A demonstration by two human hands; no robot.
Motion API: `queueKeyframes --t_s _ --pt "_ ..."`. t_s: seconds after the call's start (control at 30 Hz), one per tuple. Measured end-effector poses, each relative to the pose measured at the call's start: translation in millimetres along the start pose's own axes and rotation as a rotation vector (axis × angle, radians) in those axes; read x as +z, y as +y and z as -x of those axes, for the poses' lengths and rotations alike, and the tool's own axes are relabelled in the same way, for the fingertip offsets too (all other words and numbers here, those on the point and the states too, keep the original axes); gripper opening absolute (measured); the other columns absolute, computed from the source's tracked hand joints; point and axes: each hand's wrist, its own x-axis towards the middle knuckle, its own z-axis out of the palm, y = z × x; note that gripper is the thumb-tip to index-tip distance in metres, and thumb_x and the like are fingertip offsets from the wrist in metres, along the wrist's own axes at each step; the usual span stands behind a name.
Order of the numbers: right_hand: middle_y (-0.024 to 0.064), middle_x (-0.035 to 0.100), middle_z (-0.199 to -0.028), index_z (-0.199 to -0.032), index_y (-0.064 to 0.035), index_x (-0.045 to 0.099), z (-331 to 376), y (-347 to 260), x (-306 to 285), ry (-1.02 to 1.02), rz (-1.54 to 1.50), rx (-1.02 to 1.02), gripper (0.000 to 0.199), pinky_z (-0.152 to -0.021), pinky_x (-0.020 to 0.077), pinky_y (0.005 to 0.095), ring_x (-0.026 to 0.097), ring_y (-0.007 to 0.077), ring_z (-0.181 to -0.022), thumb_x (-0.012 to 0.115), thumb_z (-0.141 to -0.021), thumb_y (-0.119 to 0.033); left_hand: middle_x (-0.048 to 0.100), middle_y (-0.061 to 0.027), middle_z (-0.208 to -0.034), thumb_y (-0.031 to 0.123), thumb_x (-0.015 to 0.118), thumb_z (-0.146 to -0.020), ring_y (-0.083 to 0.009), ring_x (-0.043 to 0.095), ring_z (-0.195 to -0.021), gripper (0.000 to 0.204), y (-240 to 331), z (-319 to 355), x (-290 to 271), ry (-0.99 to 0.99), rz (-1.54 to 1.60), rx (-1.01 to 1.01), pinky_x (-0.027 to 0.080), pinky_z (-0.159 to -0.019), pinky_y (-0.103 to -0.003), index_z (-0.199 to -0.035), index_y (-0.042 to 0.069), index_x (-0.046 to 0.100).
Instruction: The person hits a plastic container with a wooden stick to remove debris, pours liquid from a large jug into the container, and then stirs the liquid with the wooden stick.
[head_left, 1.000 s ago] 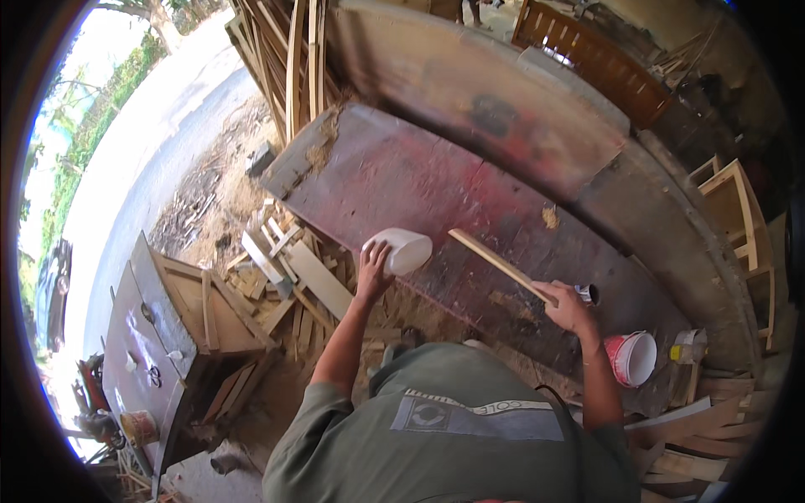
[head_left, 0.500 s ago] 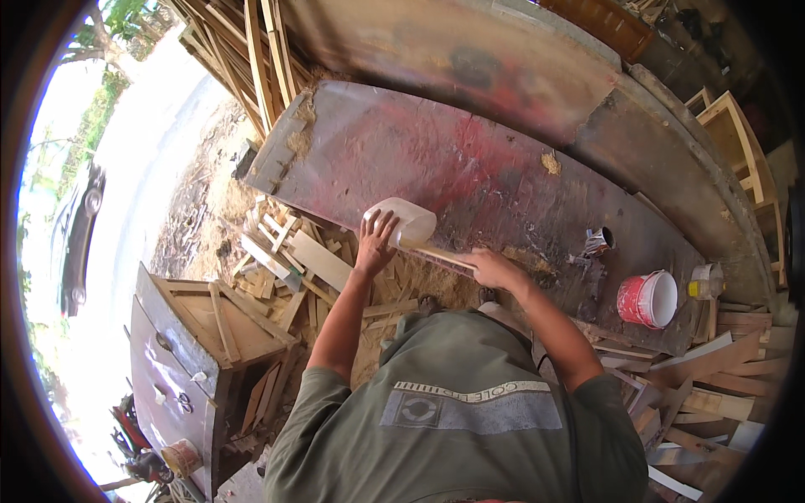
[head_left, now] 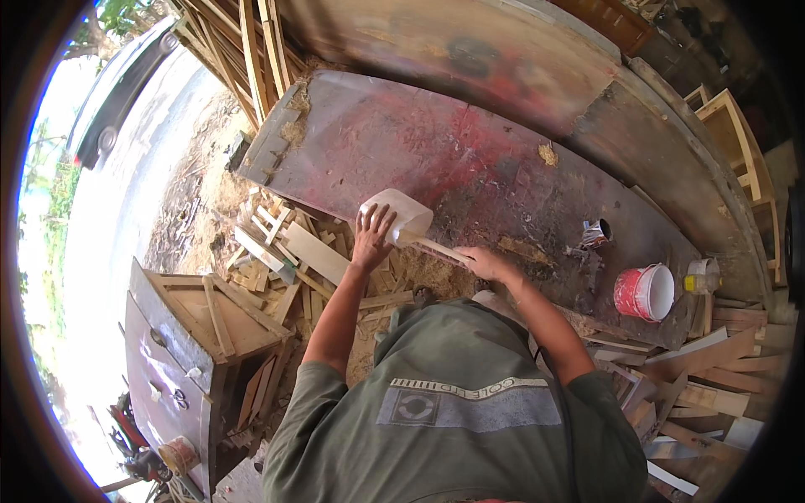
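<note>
A whitish translucent plastic container [head_left: 409,210], its open mouth toward the right, is held tilted just over the near edge of the workbench. My left hand [head_left: 373,239] grips its left side, fingers spread over the wall. In my right hand [head_left: 490,265] is a slim pale wooden stick [head_left: 440,248], closed in the fingers near its right end. The stick's other end meets the container's lower rim; whether it reaches inside or touches only the edge I cannot tell. What the container holds, if anything, is hidden.
The stained workbench [head_left: 360,142] carries an open metal can [head_left: 596,233], a red-and-white bucket [head_left: 637,293] and a clear jar [head_left: 703,277]. Wood offcuts [head_left: 314,251] lie below on the left, more scraps [head_left: 704,394] at right. A wooden cabinet [head_left: 172,352] stands at lower left.
The container has turned slightly in my left hand, and the stick and right hand have shifted a little left. Outside, a dark car has moved farther up the road.
</note>
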Motion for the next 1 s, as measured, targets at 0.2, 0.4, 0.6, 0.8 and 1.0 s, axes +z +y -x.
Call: queueKeyframes --t_s 0.2,0.4,0.6,0.8,1.0 --pt "0.0235 0.069 -0.123 -0.14 -0.0049 0.059 -10.2 34.5 -7.0 0.259 0.087 0.008 0.044 -0.094 0.0522 0.0447 0.067 0.0385 -0.113 0.056 -0.095 -0.004 0.037 -0.0077 -0.16 0.013 0.077 -0.069 -0.0392 0.024 -0.151 0.089 -2.7 -3.1 4.2 0.052 0.07 0.0 0.019 -0.124 -0.06 -0.151 0.019 0.044" --pt "0.0218 0.062 -0.136 -0.141 -0.0061 0.058 -7.6 14.2 -10.6 0.005 0.172 0.12 0.044 -0.103 0.049 0.0416 0.061 0.0381 -0.124 0.056 -0.097 -0.008 0.04 -0.0082 -0.158 0.01 0.075 -0.066 -0.0381 0.027 -0.15 0.088 -0.2 1.8 5.7 0.087 0.011 0.003 0.023 -0.123 -0.058 -0.149 0.017 0.047" --pt "0.0224 0.063 -0.134 -0.142 -0.0092 0.058 12.8 23.9 -17.7 0.106 0.076 0.076 0.045 -0.102 0.0499 0.042 0.062 0.0391 -0.123 0.056 -0.098 -0.011 0.037 -0.0071 -0.16 0.015 0.076 -0.071 -0.0371 0.026 -0.151 0.087 1.4 -1.9 5.3 0.053 0.029 -0.031 0.02 -0.123 -0.06 -0.152 0.021 0.043" --pt "0.0245 0.061 -0.136 -0.144 -0.011 0.056 6.2 9.1 -10.0 -0.01 0.161 0.095 0.048 -0.104 0.0485 0.0433 0.06 0.0395 -0.125 0.053 -0.097 -0.005 0.038 -0.0049 -0.16 0.019 0.077 -0.072 -0.0351 0.028 -0.15 0.086 3.3 -5.7 8.5 0.005 -0.071 -0.002 0.02 -0.122 -0.06 -0.152 0.024 0.044" --pt "0.0233 0.061 -0.135 -0.147 -0.0135 0.054 37.1 31.4 -7.0 0.009 0.17 -0.036 0.053 -0.106 0.0476 0.0438 0.059 0.0405 -0.124 0.052 -0.095 -0.004 0.041 -0.0046 -0.157 0.021 0.077 -0.072 -0.0341 0.029 -0.149 0.085 8.8 -12.5 3.4 -0.014 -0.056 -0.025 0.02 -0.121 -0.061 -0.151 0.024 0.046"
